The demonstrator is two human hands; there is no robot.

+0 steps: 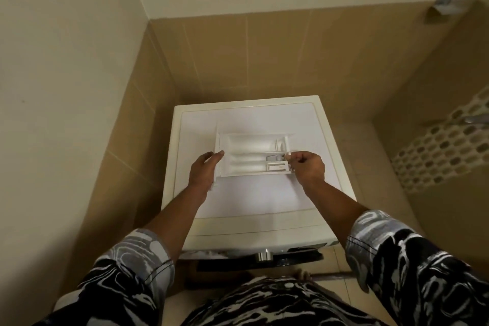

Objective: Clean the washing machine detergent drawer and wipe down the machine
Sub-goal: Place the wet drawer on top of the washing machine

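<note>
The white detergent drawer [248,156], with its open compartments facing up, lies crosswise on the flat top of the white washing machine [254,201]. My left hand [205,171] grips the drawer's left end, thumb over the rim; a bit of white cloth or tissue shows under the palm. My right hand [307,167] holds the drawer's right end, fingers curled at the small grey insert there. The machine's front panel with a chrome knob [264,255] shows at the bottom edge.
Tan tiled walls close in on the machine at the left and back. A white perforated mat or basket [444,148] hangs on the right wall. A metal fitting [444,4] sits high on the right. Tiled floor lies to the machine's right.
</note>
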